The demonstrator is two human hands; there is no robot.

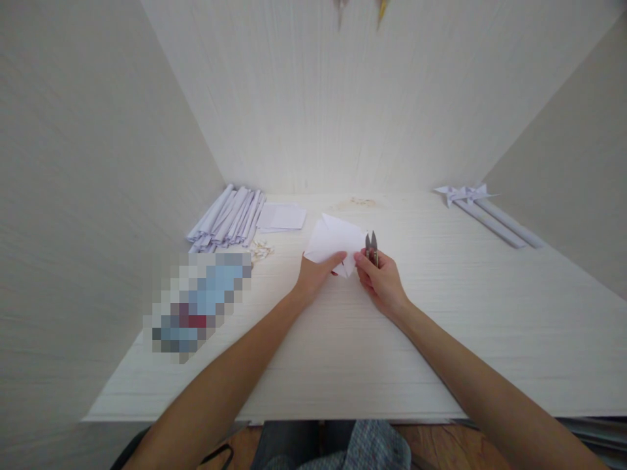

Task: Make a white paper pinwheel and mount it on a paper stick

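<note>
My left hand (316, 274) pinches the lower edge of a folded white paper (336, 240) that lies over the middle of the white table (441, 326). Close beside it, my right hand (381, 281) is closed round small metal snips (371, 247), whose two pointed blades stick up just right of the paper. The blade tips sit close to the paper's right edge; whether they touch it is unclear.
A pile of rolled white paper sticks (228, 219) and a flat white sheet (283, 217) lie at the back left, with small pale bits (261, 250) beside them. Two paper pinwheels on sticks (482, 212) lie at the back right. A blurred patch (198, 303) covers something at left. White walls enclose the table.
</note>
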